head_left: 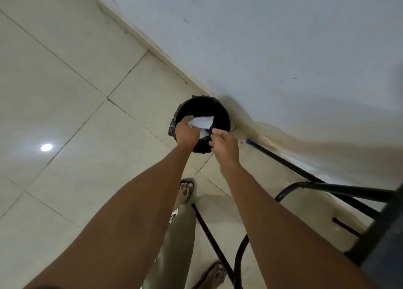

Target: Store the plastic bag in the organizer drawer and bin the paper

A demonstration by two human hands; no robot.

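A round black bin point(224, 114) with a dark liner stands on the floor against the wall. My left hand point(186, 133) is over its near rim, gripping crumpled white paper point(202, 121) that hangs above the bin's opening. Just to the right, my right hand point(224, 145) hovers at the rim with its fingers loosely curled and nothing visible in them; it is not touching the paper. No plastic bag or organizer drawer is in view.
A pale wall point(283, 48) runs diagonally behind the bin. Black metal furniture legs point(305, 186) with blue tips stand at the right and lower middle. My feet in sandals point(185, 190) are on the cream tiled floor point(76, 114).
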